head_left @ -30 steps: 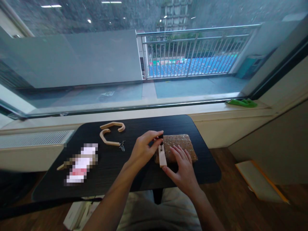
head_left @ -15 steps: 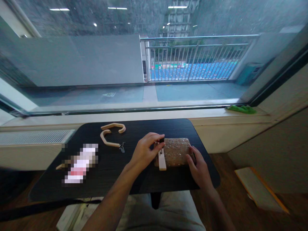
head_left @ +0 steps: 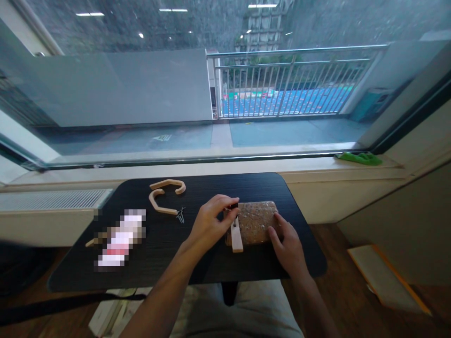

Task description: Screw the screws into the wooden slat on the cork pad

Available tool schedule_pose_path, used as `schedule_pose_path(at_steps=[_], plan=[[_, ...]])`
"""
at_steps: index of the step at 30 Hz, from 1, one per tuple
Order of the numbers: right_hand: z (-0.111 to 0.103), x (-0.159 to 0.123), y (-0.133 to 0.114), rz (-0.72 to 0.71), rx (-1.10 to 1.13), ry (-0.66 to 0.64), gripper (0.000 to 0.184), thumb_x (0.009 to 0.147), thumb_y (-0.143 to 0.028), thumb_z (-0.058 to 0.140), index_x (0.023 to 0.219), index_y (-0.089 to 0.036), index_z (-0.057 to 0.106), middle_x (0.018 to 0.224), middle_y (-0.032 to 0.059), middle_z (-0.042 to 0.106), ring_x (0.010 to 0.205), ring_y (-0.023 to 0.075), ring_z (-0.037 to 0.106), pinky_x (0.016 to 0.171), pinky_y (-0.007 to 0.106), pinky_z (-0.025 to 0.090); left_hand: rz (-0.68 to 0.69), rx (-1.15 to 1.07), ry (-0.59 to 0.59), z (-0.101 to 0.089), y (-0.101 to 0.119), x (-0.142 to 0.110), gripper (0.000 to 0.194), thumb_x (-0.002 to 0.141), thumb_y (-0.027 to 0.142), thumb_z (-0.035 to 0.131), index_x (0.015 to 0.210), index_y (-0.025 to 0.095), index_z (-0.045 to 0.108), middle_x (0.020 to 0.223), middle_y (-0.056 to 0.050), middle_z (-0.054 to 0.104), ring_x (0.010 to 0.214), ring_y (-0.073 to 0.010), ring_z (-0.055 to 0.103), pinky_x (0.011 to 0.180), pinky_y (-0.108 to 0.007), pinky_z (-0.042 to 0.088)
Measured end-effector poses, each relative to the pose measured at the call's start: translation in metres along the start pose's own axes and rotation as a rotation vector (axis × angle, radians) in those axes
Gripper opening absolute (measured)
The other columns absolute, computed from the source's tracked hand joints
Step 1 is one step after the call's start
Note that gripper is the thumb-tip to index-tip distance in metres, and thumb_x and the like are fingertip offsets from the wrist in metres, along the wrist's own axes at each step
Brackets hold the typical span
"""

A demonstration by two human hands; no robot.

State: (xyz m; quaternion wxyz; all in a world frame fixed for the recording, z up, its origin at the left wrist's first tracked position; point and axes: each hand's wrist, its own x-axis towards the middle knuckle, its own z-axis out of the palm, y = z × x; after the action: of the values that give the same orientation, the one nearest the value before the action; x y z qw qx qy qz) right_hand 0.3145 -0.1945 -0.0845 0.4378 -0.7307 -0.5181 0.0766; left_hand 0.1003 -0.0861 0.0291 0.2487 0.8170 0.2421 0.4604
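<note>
A brown package in clear bubble wrap (head_left: 255,223) lies on the dark table. Across its left end rests a pale wooden strip (head_left: 237,239) with a dark screw-like piece (head_left: 235,222) standing on it. My left hand (head_left: 211,220) is closed at the strip's far end, thumb and fingers pinching a small black piece (head_left: 234,205) whose kind I cannot make out. My right hand (head_left: 287,241) grips the package's right end, thumb and fingers on the wrap. Two curved wooden hooks (head_left: 162,205) and several loose screws (head_left: 181,214) lie left of my left hand.
On the table's left (head_left: 70,274) is a pixelated white and pink item (head_left: 121,239), with a thin wooden piece (head_left: 92,241) partly behind it. Beyond the table stand a window sill (head_left: 211,171) with a green cloth (head_left: 359,158) and a radiator (head_left: 52,202).
The view has shifted slightly. Both hands keep their places at the package, and the wooden strip is tilted a little more, its near end pointing slightly right.
</note>
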Motion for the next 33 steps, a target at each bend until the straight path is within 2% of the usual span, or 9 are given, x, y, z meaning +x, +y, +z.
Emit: schedule_pose_path(at_steps=[22,33], plan=[[0.0002,-0.0008,0.0023,-0.009,0.021,0.007,0.052,0.092,-0.048,0.049,0.133,-0.016,0.056,0.127,0.0164,0.065,0.119,0.0321,0.058,0.103,0.054,0.045,-0.004,0.032,-0.016,0.0026,0.0043,0.0012,0.024,0.087,0.009,0.059,0.107,0.019,0.069,0.098,-0.005,0.074,0.090,-0.0152,0.069,0.083,-0.028,0.057],[-0.0010,-0.0008,0.0010,0.009,0.020,-0.002,0.053,0.092,-0.048,0.049,0.133,-0.015,0.056,0.128,0.0165,0.064,0.120,0.0318,0.058,0.104,0.054,0.044,0.012,0.052,0.023,0.0030,0.0013,0.0021,0.020,0.085,0.019,0.071,0.105,0.020,0.069,0.095,-0.004,0.067,0.083,-0.0139,0.066,0.075,-0.027,0.057]])
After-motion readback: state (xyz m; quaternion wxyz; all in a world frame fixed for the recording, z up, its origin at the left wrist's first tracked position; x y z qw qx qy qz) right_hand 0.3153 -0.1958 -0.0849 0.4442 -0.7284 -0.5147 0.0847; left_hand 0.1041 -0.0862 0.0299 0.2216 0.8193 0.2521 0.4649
